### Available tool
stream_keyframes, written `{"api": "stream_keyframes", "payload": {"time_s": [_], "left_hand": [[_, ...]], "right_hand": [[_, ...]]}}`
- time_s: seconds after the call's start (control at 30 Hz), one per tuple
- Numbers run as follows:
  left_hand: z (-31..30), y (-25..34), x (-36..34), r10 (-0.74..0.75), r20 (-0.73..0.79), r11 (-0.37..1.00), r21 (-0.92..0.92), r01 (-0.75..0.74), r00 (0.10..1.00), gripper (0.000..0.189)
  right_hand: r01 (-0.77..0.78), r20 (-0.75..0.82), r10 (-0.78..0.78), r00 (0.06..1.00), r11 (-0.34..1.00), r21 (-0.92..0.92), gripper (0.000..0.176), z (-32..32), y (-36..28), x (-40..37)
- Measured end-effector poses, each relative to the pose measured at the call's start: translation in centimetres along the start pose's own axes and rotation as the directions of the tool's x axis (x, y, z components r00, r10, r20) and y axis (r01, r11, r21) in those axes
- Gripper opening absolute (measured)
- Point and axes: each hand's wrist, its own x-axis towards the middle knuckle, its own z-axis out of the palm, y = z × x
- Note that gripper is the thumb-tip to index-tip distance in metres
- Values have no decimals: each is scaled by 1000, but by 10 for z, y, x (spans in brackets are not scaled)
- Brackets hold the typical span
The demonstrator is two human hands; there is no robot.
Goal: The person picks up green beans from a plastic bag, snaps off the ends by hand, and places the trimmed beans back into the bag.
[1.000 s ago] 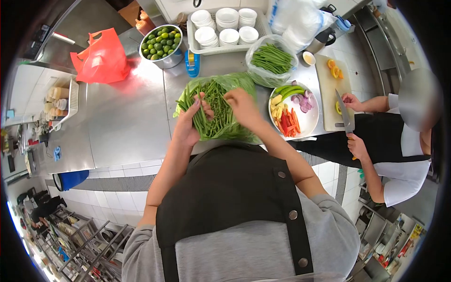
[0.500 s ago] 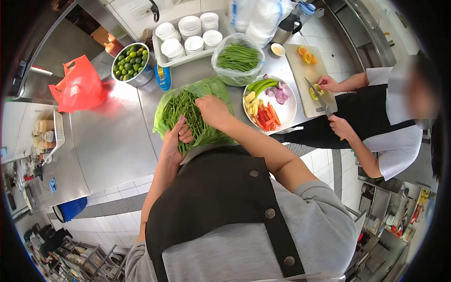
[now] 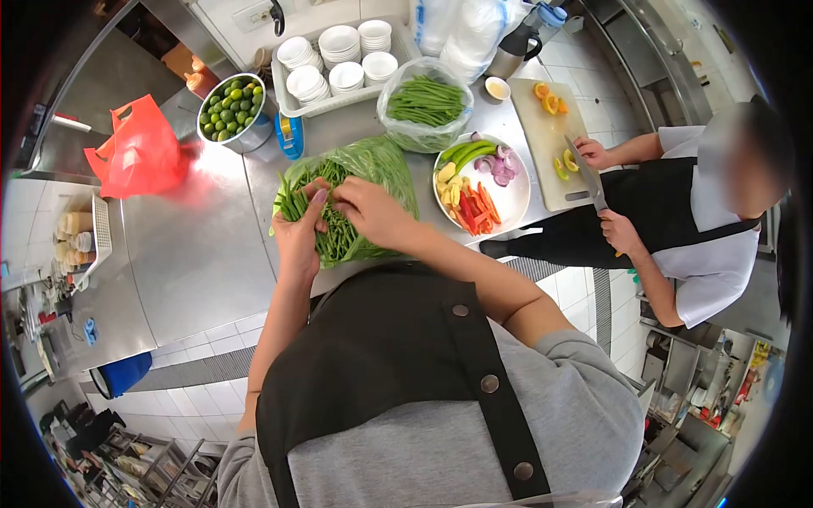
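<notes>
My left hand (image 3: 296, 240) is closed around a bunch of thin green stems (image 3: 292, 201), whose tips stick up past the thumb. Close beside it, my right hand (image 3: 373, 213) has its fingertips pinched at the same greens. Both hands are over an open green plastic bag (image 3: 388, 165), with more thin stems (image 3: 340, 241) heaped in it. Behind the bag, a bowl lined with clear plastic (image 3: 392, 118) holds longer green beans (image 3: 426, 102). To the right, a white plate (image 3: 514, 199) carries sliced red pepper, purple onion, green chillies and yellowish pieces.
A co-worker (image 3: 652, 186) at right holds a knife (image 3: 590, 179) over a cutting board (image 3: 542, 140) with cut citrus. A pot of limes (image 3: 230, 110), a tape dispenser (image 3: 289, 137), a crate of white bowls (image 3: 284, 85) and a red bag (image 3: 140, 157) stand on the steel counter (image 3: 199, 245).
My left hand has risen a little up and left with a bunch of stems now showing in it. My right hand has come down beside it. The co-worker's knife has shifted slightly.
</notes>
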Motion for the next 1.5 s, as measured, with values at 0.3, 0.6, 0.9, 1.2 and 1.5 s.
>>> {"api": "stream_keyframes", "payload": {"time_s": [0.3,0.6,0.9,1.2,1.5], "left_hand": [[-1,11,-2,77,31,979,188,-82,997,16],[0,5,-5,-20,119,989,148,2,993,15],[4,14,-12,-53,132,977,214,24,990,19],[3,9,-10,-45,126,973,231,15,991,20],[12,12,-18,-79,175,979,198,43,981,15]], "right_hand": [[24,-243,41,969,966,257,19,-7,-22,11],[-216,3,259,966,800,560,12,-20,-11,20],[-178,-168,241,956,931,319,13,-18,-2,21],[-213,-70,258,964,899,382,11,-27,-3,20],[17,-354,-63,933,991,-131,21,-13,32,20]]}}
